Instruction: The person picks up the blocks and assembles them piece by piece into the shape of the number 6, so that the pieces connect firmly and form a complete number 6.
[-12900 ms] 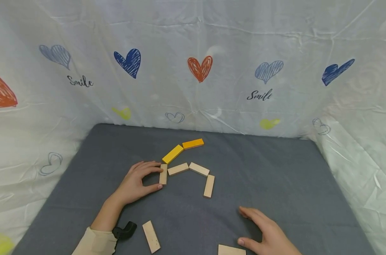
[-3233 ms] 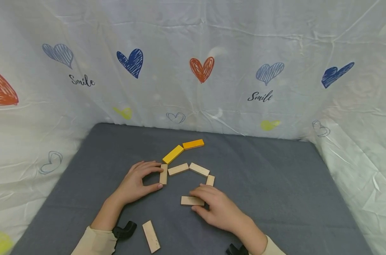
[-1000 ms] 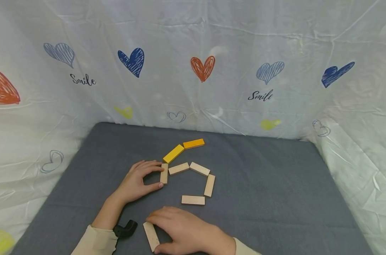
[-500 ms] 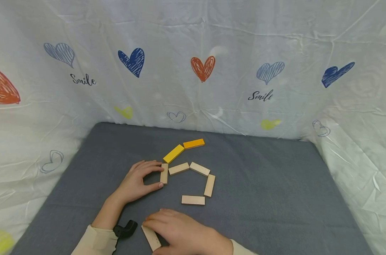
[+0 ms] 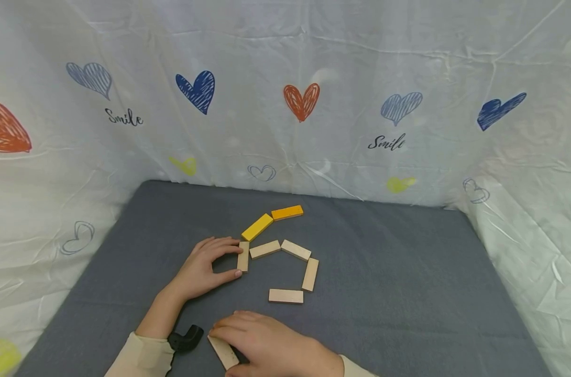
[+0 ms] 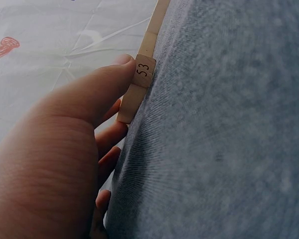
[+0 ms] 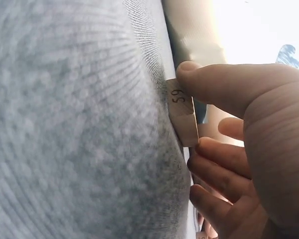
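On the grey cloth, my left hand [image 5: 202, 269] pinches a plain wooden block [image 5: 243, 257] lengthwise, thumb at the near end and fingers at the far end. In the left wrist view the number 53 marks the end face of that wooden block [image 6: 143, 69]. Lower down, my right hand [image 5: 273, 345] holds another plain wooden block [image 5: 223, 353], slanted, between thumb and fingers. A printed number also shows on this block's end [image 7: 179, 97] in the right wrist view. Its near end is partly covered by the thumb.
Several plain blocks [image 5: 265, 250] continue from the left-held block in a curve, ending with a sideways block [image 5: 285, 296]. Behind them lie a yellow block [image 5: 257, 227] and an orange block [image 5: 287, 212]. A white curtain [image 5: 342, 157] printed with hearts borders the grey-covered table [image 5: 384, 272].
My right hand set a block sideways at the curve's lower end, let go, and moved to the slanted block. It has since shifted that block slightly left. My left hand stayed put.
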The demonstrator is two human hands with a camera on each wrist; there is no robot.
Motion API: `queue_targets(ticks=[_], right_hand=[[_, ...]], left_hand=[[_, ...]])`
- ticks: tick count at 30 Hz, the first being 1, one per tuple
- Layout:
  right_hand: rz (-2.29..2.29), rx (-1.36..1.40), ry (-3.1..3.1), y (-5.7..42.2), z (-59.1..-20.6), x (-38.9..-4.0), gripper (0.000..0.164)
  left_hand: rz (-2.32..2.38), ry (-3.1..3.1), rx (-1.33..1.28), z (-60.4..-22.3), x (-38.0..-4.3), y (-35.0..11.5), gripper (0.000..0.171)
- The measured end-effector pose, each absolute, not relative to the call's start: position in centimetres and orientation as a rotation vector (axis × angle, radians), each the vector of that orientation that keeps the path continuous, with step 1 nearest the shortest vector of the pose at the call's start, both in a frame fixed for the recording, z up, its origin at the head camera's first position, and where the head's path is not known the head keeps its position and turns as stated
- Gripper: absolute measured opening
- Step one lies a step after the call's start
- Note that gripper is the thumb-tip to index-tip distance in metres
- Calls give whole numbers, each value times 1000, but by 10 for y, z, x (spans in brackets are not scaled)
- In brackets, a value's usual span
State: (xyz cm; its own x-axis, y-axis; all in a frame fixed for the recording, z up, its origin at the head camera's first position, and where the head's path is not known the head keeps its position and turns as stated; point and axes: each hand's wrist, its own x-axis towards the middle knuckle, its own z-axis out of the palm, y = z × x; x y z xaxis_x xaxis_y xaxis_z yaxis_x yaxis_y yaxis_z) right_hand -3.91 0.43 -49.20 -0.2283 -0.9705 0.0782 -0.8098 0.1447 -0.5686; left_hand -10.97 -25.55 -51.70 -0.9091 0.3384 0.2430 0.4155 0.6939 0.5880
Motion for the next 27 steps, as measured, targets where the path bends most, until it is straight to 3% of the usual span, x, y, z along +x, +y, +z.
queue_targets(ticks=[27], right_hand=[[-838, -1801, 2144, 11, -487, -49, 69]], left_hand=[[-985, -2776, -646, -516, -110, -254, 48]])
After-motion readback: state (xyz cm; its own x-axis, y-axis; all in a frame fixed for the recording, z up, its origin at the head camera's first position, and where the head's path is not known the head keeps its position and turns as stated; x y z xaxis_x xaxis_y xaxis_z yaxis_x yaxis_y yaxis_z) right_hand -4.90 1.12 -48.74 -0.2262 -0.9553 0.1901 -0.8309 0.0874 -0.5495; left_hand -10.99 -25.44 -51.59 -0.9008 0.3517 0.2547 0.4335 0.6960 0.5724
